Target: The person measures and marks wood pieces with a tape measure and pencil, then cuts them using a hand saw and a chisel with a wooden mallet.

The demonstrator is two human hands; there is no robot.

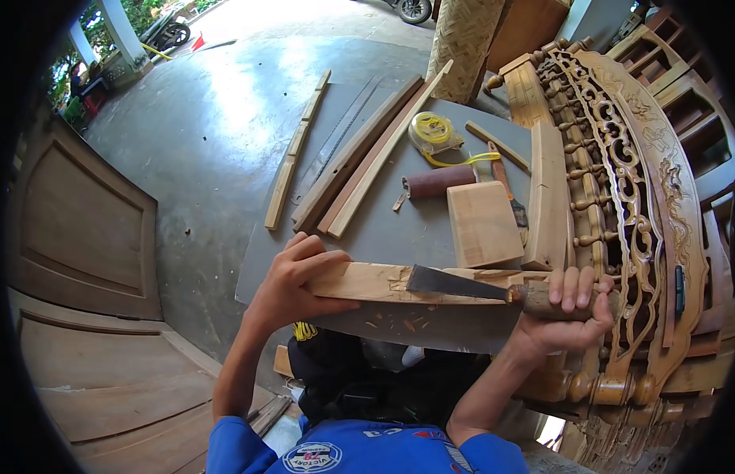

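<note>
My left hand (295, 278) is wrapped round the left end of a pale wooden bar (359, 280), which lies crosswise over the near part of the grey board (367, 324). In my right hand (571, 312) is the wooden handle of a wide chisel (454, 284). Its dark blade points left, with the edge resting at a notch marked in the bar's upper face. Small wood chips (411, 324) lie on the board just in front of the bar. Behind the bar stands a wooden block (484, 225).
Farther back lie several wood strips (359, 154), a saw blade (336, 138), a tape measure (435, 133), a brown sandpaper roll (439, 182) and a brush (516, 209). Carved wooden furniture (620, 182) borders the right side. Wooden panels (83, 229) stand at left.
</note>
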